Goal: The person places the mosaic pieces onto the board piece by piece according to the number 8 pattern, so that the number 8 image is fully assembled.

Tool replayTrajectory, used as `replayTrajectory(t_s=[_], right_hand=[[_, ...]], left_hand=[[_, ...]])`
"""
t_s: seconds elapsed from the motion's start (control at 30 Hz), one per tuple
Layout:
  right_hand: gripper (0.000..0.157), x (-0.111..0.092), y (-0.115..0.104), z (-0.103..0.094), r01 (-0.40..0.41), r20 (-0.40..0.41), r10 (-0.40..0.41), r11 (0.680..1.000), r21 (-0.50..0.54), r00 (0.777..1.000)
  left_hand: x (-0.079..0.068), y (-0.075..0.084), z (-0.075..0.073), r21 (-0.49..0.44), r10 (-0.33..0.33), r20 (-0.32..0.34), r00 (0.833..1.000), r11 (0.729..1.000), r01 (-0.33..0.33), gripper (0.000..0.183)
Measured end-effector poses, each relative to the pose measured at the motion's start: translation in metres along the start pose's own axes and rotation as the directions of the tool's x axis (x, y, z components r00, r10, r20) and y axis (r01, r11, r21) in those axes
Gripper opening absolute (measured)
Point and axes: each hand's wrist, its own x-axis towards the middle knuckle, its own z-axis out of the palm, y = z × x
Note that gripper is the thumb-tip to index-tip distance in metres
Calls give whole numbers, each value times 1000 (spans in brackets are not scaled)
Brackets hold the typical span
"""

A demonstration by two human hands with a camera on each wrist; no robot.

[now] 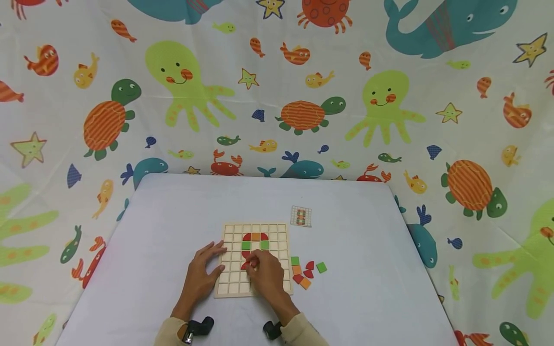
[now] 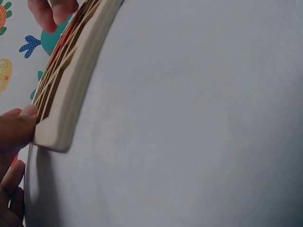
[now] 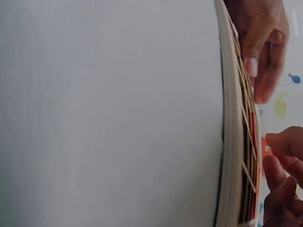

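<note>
A square wooden grid board (image 1: 233, 276) lies on the table. Red, orange and green pieces sit in its middle cells, among them an orange square (image 1: 256, 236) and a green square (image 1: 245, 245). My left hand (image 1: 201, 274) rests against the board's left edge, thumb and fingers spread apart. Over the board's lower middle, my right hand (image 1: 266, 274) has bent fingers, close to a red piece (image 1: 244, 265). In the right wrist view the right fingertips (image 3: 279, 142) hover by the board's surface. Whether they pinch a piece is hidden.
Loose red, green and orange pieces lie right of the board, including a green square (image 1: 321, 267) and an orange square (image 1: 305, 283). A small pattern card (image 1: 301, 216) lies behind them. A sea-animal curtain (image 1: 268, 72) hangs beyond the white table (image 1: 368, 269).
</note>
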Motion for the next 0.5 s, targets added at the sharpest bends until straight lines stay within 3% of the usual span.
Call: replayTrajectory(t_s=[0.27,0.5], right_hand=[[18,-1,27,-34,-70,-103,80,992,102,991],[19,-4,63,-70,-160,-170,174,983,90,970]], left_hand=[[-1,-1,1,18,4,-11,1000,1000,-3,51],[-1,-3,1,12,-3,1,1000,1000,3,51]])
